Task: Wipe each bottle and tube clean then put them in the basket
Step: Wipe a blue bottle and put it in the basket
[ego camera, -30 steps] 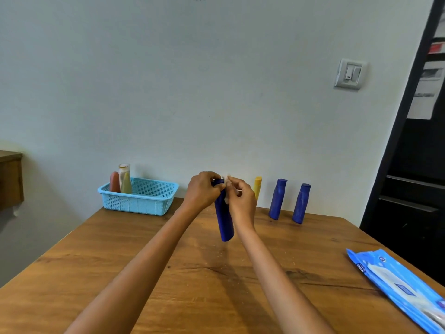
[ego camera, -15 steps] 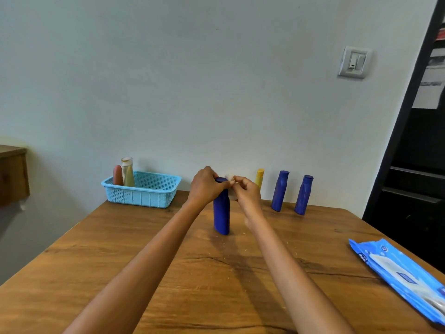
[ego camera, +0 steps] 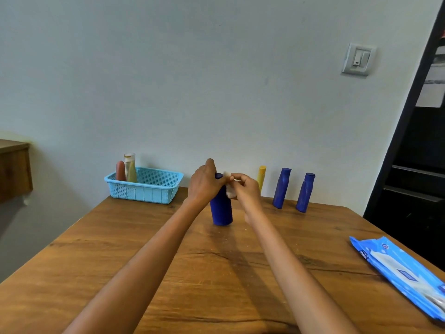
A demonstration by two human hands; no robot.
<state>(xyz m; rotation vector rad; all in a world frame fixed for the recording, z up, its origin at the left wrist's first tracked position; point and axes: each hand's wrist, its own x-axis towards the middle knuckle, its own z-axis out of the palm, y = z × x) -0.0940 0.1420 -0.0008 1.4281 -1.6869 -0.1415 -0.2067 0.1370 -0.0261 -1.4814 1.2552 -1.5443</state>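
Observation:
A dark blue bottle stands upright on the wooden table in the middle. My left hand grips its top. My right hand pinches a small white wipe beside the bottle's upper part. A yellow tube and two more blue bottles stand in a row at the back right. The light blue basket sits at the back left and holds a reddish tube, a pale bottle and an olive tube.
A blue pack of wet wipes lies near the table's right edge. The wall stands close behind the bottles. A wooden cabinet corner juts in at the left, and a dark doorway is at the right.
The blue bottle, held tilted in the air a second ago, now stands upright on the table. Both hands stayed at its top, and the white wipe now shows more in my right hand.

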